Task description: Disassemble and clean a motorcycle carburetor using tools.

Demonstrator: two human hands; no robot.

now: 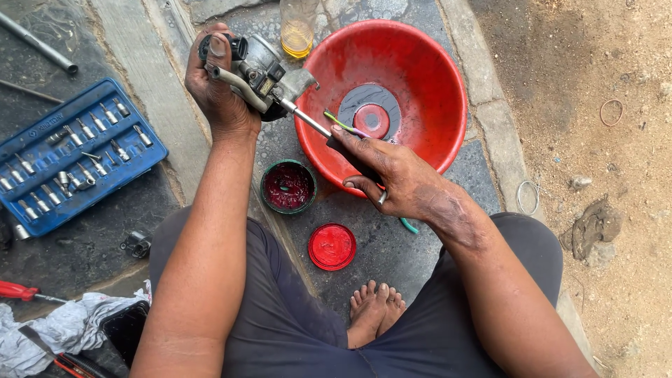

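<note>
A small metal carburettor (pixel 262 70), grey and grimy with a bent pipe stub along its near side, is held up over the pavement just left of a red basin (pixel 420 63). The left hand (pixel 217 87) wraps it from behind, fingers closed around its body and the thumb pressed on a black cap at the top. A screwdriver (pixel 329 133) enters it from the lower right: the bright shaft meets the carburettor's side, and the dark handle sits inside the right hand (pixel 392 178), whose fingers are closed around it. A thin green-and-purple wire (pixel 343 126) crosses above the handle.

The shaft and right hand hang over the basin's near rim; the basin holds a grey disc with a red centre. A glass of yellowish liquid (pixel 297 28) stands just behind the carburettor. Below the hands, a small green tub of dark red grease (pixel 288 186) sits open, its red lid (pixel 332 246) lying near it. To the left lies an open blue socket case (pixel 73 154), with a small black part (pixel 136 243) below it and a red-handled screwdriver (pixel 21 291) beside crumpled rags (pixel 70 325). Bare feet (pixel 374 311) rest between the knees.
</note>
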